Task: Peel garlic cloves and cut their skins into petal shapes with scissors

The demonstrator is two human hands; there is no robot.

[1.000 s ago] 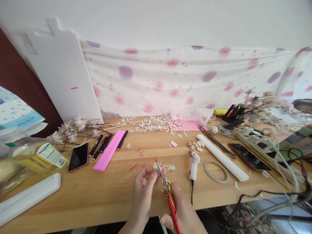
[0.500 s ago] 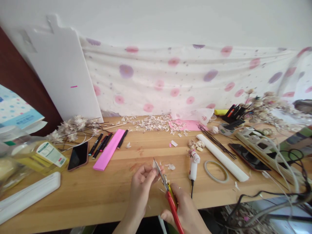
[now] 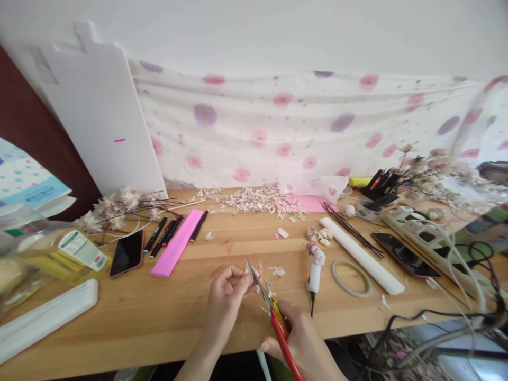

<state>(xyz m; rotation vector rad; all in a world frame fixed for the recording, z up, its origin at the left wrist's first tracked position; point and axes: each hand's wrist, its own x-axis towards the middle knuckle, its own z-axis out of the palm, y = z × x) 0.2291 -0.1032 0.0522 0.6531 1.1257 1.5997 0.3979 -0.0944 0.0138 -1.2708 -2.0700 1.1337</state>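
Between the fingertips of my left hand is a small white paper piece, mostly covered by the thumb and fingers. My right hand grips a pair of scissors with red and yellow handles. Their metal blades point up and left, and the tips lie against the paper at my left fingertips. Little pale scraps are strewn on the wood under and beside the blades. Just right of my hands stands a white glue gun with a black cord.
A tape ring and white crepe paper roll lie right. Pink crepe paper, markers and a phone are left. Scraps heap along the back. Cables hang over the right front edge.
My left hand has shifted slightly left, and the scissor tips have moved a little left with it. Both hands keep their grip.
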